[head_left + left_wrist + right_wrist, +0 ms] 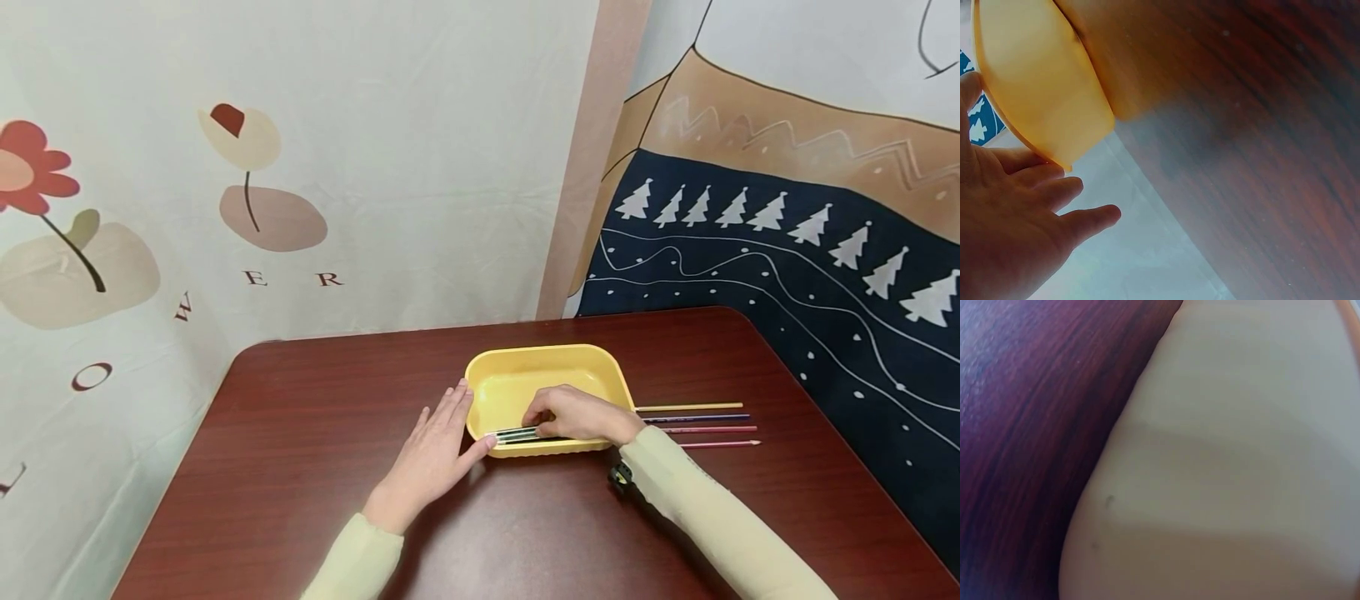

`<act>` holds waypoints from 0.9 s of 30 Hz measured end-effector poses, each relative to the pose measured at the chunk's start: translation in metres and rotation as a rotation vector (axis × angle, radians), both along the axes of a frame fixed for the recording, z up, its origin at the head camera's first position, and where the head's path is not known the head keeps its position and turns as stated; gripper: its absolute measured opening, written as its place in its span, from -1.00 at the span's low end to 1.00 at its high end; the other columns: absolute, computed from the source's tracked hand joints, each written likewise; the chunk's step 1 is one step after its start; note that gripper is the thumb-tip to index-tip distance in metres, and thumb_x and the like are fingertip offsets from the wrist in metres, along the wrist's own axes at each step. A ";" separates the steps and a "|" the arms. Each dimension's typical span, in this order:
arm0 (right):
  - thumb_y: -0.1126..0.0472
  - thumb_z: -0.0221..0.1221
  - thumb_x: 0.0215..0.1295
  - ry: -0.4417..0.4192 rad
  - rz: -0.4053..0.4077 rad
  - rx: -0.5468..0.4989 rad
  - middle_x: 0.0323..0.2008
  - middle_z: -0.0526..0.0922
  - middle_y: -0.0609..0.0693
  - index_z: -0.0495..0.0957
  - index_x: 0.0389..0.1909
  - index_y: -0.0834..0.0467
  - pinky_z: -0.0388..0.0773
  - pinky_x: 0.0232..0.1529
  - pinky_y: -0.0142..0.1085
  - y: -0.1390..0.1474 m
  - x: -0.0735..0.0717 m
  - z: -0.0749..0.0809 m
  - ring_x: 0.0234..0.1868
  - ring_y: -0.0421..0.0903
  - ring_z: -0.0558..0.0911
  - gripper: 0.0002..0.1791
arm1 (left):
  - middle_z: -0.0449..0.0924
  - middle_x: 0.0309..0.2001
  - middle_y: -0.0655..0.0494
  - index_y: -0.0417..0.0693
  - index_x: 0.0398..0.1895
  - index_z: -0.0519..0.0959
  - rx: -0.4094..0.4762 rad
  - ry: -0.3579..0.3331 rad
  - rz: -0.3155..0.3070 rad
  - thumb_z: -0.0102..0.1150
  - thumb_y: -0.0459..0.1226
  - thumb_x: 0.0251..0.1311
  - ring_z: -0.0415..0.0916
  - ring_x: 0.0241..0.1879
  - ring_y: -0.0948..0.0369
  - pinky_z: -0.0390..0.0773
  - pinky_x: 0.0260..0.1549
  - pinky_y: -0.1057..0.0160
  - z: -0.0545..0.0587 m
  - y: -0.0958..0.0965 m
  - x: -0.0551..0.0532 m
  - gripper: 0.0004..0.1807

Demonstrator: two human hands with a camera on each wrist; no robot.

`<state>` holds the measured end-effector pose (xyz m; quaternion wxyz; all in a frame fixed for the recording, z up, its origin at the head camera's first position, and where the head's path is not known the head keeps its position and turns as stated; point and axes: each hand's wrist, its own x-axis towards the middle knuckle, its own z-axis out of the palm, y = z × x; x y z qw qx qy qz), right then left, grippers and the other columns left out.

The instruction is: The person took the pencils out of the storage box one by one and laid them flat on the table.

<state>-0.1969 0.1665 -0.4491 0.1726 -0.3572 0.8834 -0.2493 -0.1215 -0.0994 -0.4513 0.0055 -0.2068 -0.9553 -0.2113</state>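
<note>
Sleeve (716, 517) foremost; pencils (711, 429) head-view only

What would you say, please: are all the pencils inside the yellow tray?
No, four pencils lie on the table to the right of the yellow tray.

Yellow, round-cornered tray (510, 390) sat upright, left hand (429, 454) against rim; dark slim pencils (517, 434) lay inside along near wall, right hand (576, 413) pinching them.
</note>
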 end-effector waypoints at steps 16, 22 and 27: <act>0.29 0.33 0.35 0.014 -0.040 0.026 -0.37 0.56 -0.25 0.72 -0.27 0.00 0.52 -0.14 -0.33 -0.005 -0.001 -0.002 -0.30 -0.26 0.53 -0.90 | 0.05 0.63 -0.08 -0.24 0.61 0.16 -0.010 0.000 0.003 -0.01 0.25 0.48 0.00 0.60 -0.08 0.10 0.47 -0.27 0.000 0.001 -0.001 -0.07; 0.30 0.33 0.33 0.000 -0.060 0.028 -0.42 0.55 -0.25 0.67 -0.33 -0.03 0.50 -0.18 -0.33 -0.006 0.000 -0.002 -0.31 -0.26 0.52 -0.87 | 0.06 0.63 -0.08 -0.26 0.60 0.17 -0.005 -0.002 0.002 0.02 0.23 0.47 0.00 0.60 -0.08 0.10 0.47 -0.27 0.000 0.001 0.000 -0.08; 0.31 0.30 0.32 -0.007 -0.055 0.010 -0.45 0.55 -0.26 0.67 -0.33 -0.02 0.50 -0.21 -0.35 -0.005 0.000 -0.002 -0.34 -0.27 0.52 -0.87 | 0.07 0.63 -0.08 -0.26 0.60 0.17 -0.005 0.003 0.002 0.03 0.22 0.47 0.01 0.60 -0.08 0.10 0.47 -0.27 0.000 0.001 0.000 -0.08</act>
